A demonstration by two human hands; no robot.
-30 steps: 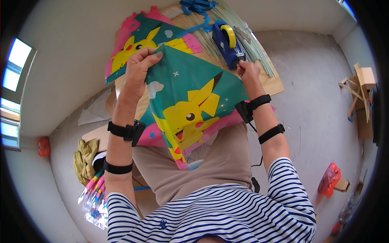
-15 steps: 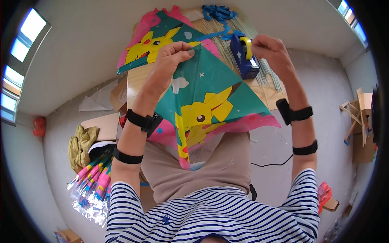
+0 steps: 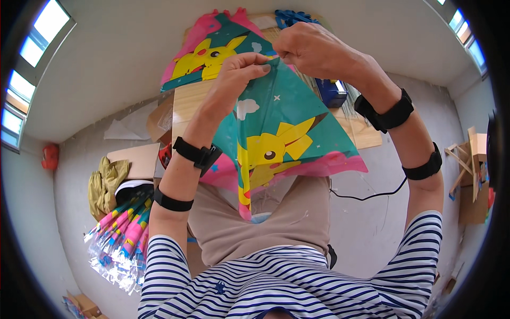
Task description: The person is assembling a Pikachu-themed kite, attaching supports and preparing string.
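Observation:
A green and pink kite with a yellow cartoon figure hangs tip-up in front of me, its lower edge over my lap. My left hand pinches the kite near its top tip, thumb on the front face. Right beside that tip is my right hand, its fingers closed together; what they hold, if anything, is hidden. The dark blue tape dispenser stands on the table just beyond the right forearm, partly covered by it and the kite.
Another such kite lies on the wooden table, near blue ribbon and thin sticks. To the left are a bundle of rolled kites, khaki cloth and a cardboard box. Wooden pieces stand far right.
My right hand has moved left from beside the tape dispenser to the kite's tip, and its forearm now covers part of the dispenser. The left hand keeps its pinch, shifted slightly right.

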